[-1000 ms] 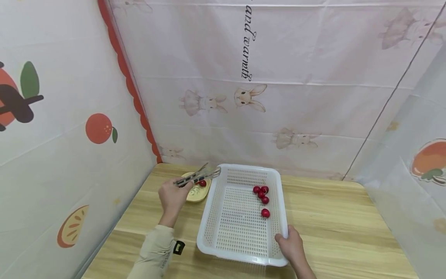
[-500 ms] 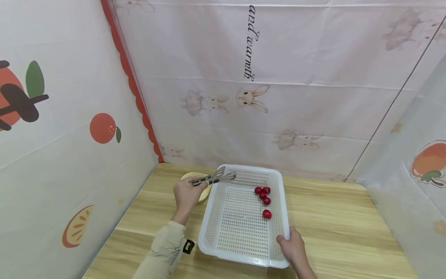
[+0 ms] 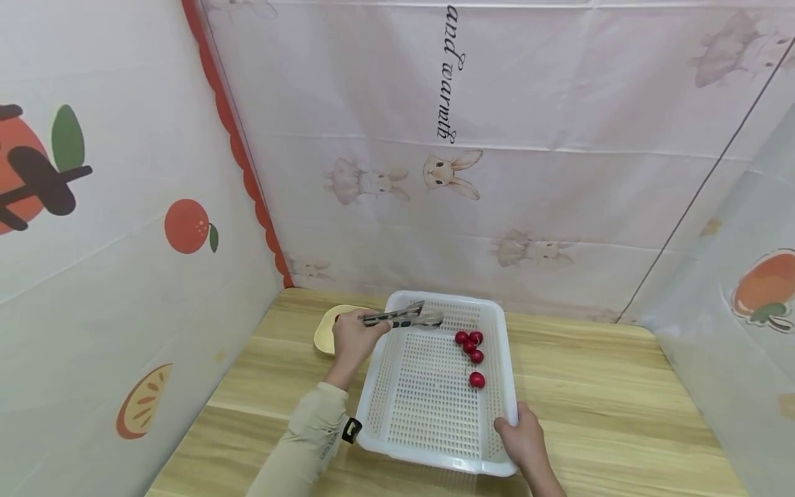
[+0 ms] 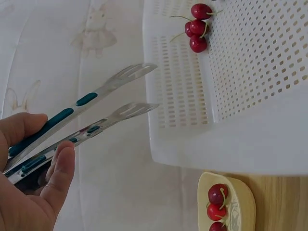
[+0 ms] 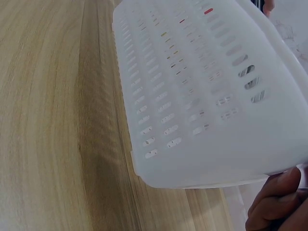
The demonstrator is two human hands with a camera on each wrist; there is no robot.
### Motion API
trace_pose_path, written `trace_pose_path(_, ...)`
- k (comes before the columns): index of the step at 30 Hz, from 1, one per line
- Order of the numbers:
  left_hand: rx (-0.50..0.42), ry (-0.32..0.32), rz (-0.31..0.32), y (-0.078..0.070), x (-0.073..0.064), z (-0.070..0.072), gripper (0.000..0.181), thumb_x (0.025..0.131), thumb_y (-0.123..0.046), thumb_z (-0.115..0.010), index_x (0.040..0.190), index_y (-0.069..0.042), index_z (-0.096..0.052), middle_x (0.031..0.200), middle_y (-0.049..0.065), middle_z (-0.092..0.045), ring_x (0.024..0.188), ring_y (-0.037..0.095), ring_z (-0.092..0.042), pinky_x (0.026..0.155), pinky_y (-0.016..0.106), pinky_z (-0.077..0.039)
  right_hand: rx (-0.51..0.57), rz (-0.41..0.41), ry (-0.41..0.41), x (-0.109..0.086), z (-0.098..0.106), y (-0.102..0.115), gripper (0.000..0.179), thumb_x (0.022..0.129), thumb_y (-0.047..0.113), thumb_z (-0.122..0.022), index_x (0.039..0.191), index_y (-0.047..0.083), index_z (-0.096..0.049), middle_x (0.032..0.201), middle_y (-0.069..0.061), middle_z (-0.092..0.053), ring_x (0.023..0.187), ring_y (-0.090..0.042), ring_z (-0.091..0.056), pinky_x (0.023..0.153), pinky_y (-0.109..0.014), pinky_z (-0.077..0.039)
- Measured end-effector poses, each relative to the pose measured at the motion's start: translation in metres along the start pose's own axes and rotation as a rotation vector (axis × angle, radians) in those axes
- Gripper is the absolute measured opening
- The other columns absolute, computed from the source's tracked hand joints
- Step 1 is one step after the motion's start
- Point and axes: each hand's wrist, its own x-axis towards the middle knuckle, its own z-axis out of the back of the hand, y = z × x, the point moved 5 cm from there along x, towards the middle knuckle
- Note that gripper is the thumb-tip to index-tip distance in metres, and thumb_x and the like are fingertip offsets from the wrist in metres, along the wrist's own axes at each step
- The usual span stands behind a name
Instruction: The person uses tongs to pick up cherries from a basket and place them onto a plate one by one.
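Note:
My left hand (image 3: 356, 339) holds metal tongs (image 3: 402, 318) with dark teal grips. Their slotted ends reach over the far left part of a white plastic basket (image 3: 428, 407). In the left wrist view the tong arms (image 4: 127, 72) stand apart, nothing between them. My right hand (image 3: 523, 440) grips the basket's right rim near the front corner, thumb on the inside; the right wrist view shows its curled fingers (image 5: 279, 197) at the rim. Several red cherries (image 3: 469, 347) lie inside the basket toward its right side, some with stems.
Left of the basket stands a small yellow dish (image 3: 324, 337), partly hidden by the left hand; the left wrist view shows cherries (image 4: 217, 211) in it. Everything is on a wood-grain table (image 3: 596, 400), with printed cloth walls (image 3: 534, 193) behind and at the sides.
My left hand and the tongs have moved right, from above the yellow dish to over the basket. My right hand stays on the rim, and the basket's cherries look the same.

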Motion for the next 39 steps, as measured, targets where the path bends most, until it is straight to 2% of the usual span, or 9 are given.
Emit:
trace_pose_path(5,0.023,0.067,0.005,0.000,0.001,-0.008,0.022,0.067,-0.018,-0.078,0.084,-0.006,-0.074,0.075,0.002,-0.068,0.061,0.015,-0.056,0.051,0.029,-0.042,-0.001,0.002,-0.001,0.001,-0.001,-0.001,0.042,0.080,0.001,-0.054,0.117,-0.017,-0.044,0.097,-0.028,-0.058,0.080,-0.035,-0.062,0.064,-0.042,-0.053)
trace_pose_path(11,-0.007,0.118,0.021,-0.004,-0.002,-0.020,0.019,0.063,-0.011,-0.079,0.079,-0.004,-0.073,0.073,0.004,-0.068,0.062,0.016,-0.057,0.053,0.029,-0.045,-0.004,0.002,0.002,0.001,0.000,-0.002,0.042,0.080,0.002,-0.053,0.117,-0.017,-0.044,0.098,-0.028,-0.057,0.082,-0.036,-0.062,0.064,-0.042,-0.053)
trace_pose_path(16,0.030,0.123,0.053,-0.003,-0.003,-0.032,0.019,0.064,-0.012,-0.080,0.079,-0.005,-0.072,0.073,0.003,-0.067,0.064,0.018,-0.059,0.055,0.030,-0.047,-0.002,0.007,-0.004,0.001,-0.001,-0.002,0.042,0.080,0.001,-0.053,0.117,-0.017,-0.044,0.098,-0.028,-0.058,0.080,-0.035,-0.062,0.063,-0.042,-0.053)
trace_pose_path(20,0.064,0.117,0.051,-0.003,-0.002,-0.041,0.021,0.064,-0.014,-0.080,0.081,-0.004,-0.071,0.075,0.004,-0.067,0.066,0.019,-0.059,0.057,0.032,-0.049,0.003,0.006,-0.001,0.001,-0.003,-0.004,0.042,0.080,0.001,-0.053,0.118,-0.016,-0.045,0.099,-0.029,-0.057,0.081,-0.036,-0.062,0.063,-0.042,-0.053)
trace_pose_path(26,0.093,0.116,0.034,-0.005,-0.004,-0.053,0.020,0.067,-0.015,-0.078,0.082,-0.003,-0.072,0.075,0.005,-0.067,0.059,0.016,-0.056,0.053,0.029,-0.047,0.001,-0.008,0.006,0.002,-0.004,-0.006,0.043,0.080,0.001,-0.053,0.119,-0.016,-0.043,0.102,-0.031,-0.056,0.084,-0.039,-0.062,0.062,-0.041,-0.053)
trace_pose_path(30,0.136,0.112,-0.008,-0.009,-0.003,-0.060,0.020,0.067,-0.018,-0.077,0.079,-0.003,-0.070,0.072,0.005,-0.066,0.056,0.014,-0.054,0.050,0.028,-0.045,-0.005,0.005,-0.002,0.003,-0.002,-0.006,0.043,0.080,0.001,-0.053,0.118,-0.017,-0.044,0.100,-0.030,-0.056,0.082,-0.038,-0.062,0.062,-0.041,-0.053)
trace_pose_path(33,0.184,0.113,-0.017,-0.010,-0.004,-0.065,0.020,0.067,-0.021,-0.077,0.074,-0.005,-0.067,0.067,0.003,-0.063,0.055,0.015,-0.053,0.048,0.029,-0.043,-0.003,0.012,-0.003,0.003,-0.002,-0.006,0.043,0.080,0.001,-0.053,0.117,-0.017,-0.044,0.099,-0.029,-0.057,0.081,-0.036,-0.062,0.062,-0.042,-0.053)
trace_pose_path(39,0.275,0.129,0.007,-0.007,-0.005,-0.076,0.026,0.067,-0.026,-0.077,0.068,-0.011,-0.055,0.061,-0.001,-0.054,0.054,0.017,-0.049,0.048,0.032,-0.040,0.005,0.016,0.000,0.002,-0.003,-0.006,0.043,0.080,0.001,-0.054,0.117,-0.017,-0.044,0.098,-0.030,-0.057,0.080,-0.036,-0.063,0.061,-0.042,-0.053)
